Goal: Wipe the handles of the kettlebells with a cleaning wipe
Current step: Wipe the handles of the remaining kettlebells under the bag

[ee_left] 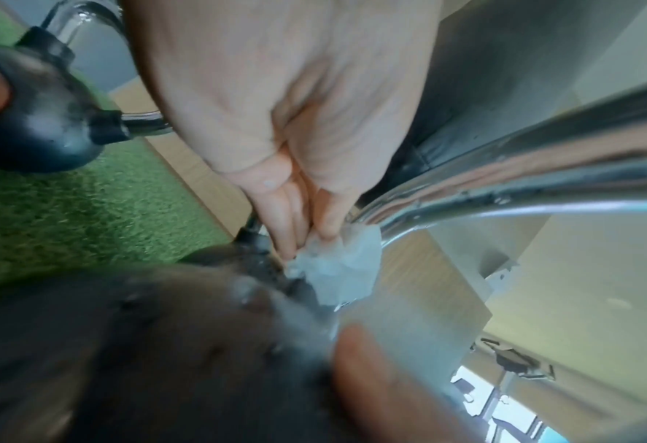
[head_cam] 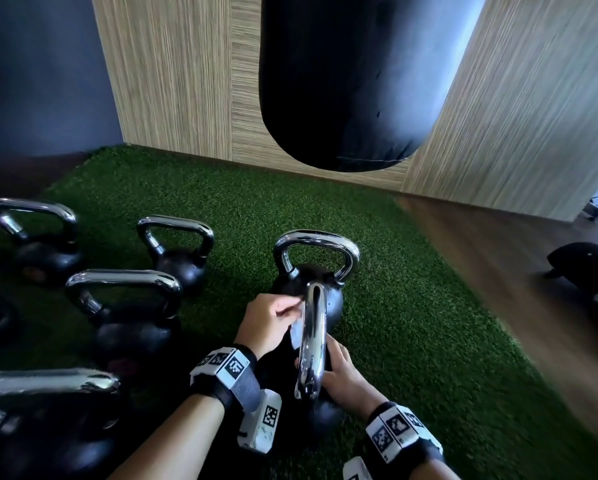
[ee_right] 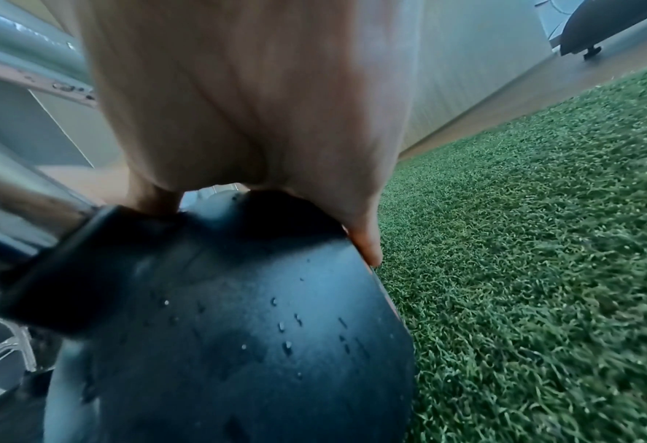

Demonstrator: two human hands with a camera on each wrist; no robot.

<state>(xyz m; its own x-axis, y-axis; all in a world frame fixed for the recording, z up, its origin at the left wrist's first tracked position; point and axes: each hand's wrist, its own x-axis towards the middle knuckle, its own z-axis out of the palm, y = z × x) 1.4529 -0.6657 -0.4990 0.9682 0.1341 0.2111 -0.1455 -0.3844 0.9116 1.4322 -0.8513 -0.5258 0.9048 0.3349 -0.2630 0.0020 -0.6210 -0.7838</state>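
The kettlebell (head_cam: 325, 414) nearest me stands on green turf, its chrome handle (head_cam: 313, 341) seen edge-on. My left hand (head_cam: 292, 308) pinches a crumpled white wipe (head_cam: 295, 336) against the left side of that handle. In the left wrist view the fingers (ee_left: 295, 215) press the wipe (ee_left: 340, 263) where the handle (ee_left: 503, 185) bends down toward the black ball. My right hand (head_cam: 328, 362) cups the ball to the right of the handle. In the right wrist view its palm (ee_right: 257, 120) lies over the black ball (ee_right: 238, 329), thumb and fingers wrapped round it.
A second kettlebell (head_cam: 316, 261) stands just behind the one I hold. Several more (head_cam: 173, 251) (head_cam: 124, 306) (head_cam: 31, 233) crowd the left. A black punching bag (head_cam: 342, 81) hangs ahead by the wood-panel wall. Wooden floor (head_cam: 498, 254) borders the turf at right.
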